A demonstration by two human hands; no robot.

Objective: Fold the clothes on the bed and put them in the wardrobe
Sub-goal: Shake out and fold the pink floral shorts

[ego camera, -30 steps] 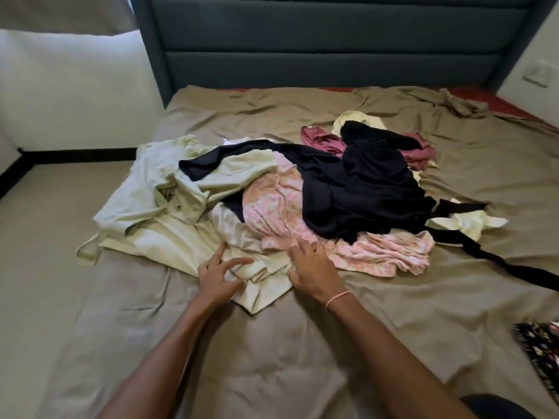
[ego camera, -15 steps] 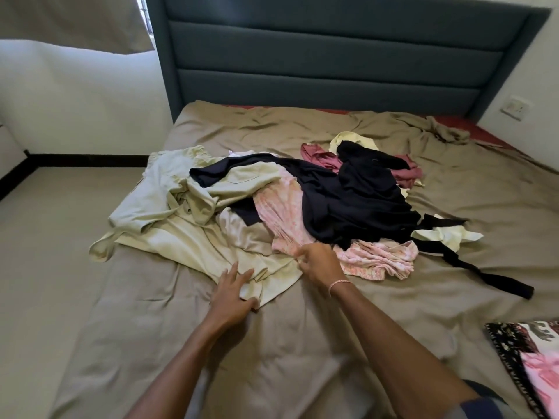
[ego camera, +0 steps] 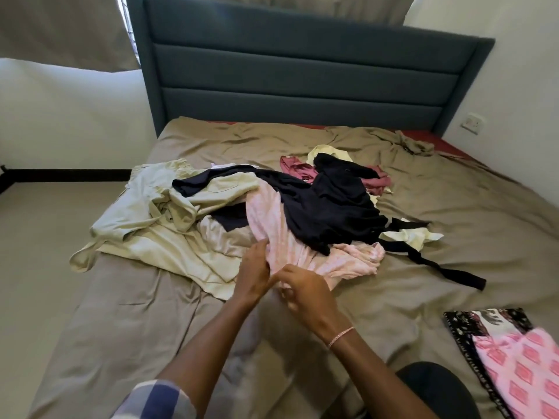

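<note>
A heap of clothes lies in the middle of the bed (ego camera: 453, 213). A pale pink printed garment (ego camera: 269, 219) runs from under a black garment (ego camera: 329, 207) down to the near edge of the heap. My left hand (ego camera: 254, 272) grips its near left edge. My right hand (ego camera: 305, 293), with a pink bracelet at the wrist, pinches the bunched hem just beside it. Light green clothes (ego camera: 145, 225) spread to the left. A maroon garment (ego camera: 299, 170) and a pale yellow one (ego camera: 325, 151) lie behind the black one.
The bed has a rumpled tan sheet and a dark teal headboard (ego camera: 302, 77). A folded pink and black patterned cloth (ego camera: 514, 358) lies at the near right corner. A black strap (ego camera: 444, 267) trails right of the heap. Floor (ego camera: 39, 252) runs along the bed's left side.
My left hand left the light green cloth and moved right onto the pink garment. My right hand pulled the pink hem nearer, lifting it off the sheet. The camera tilted up.
</note>
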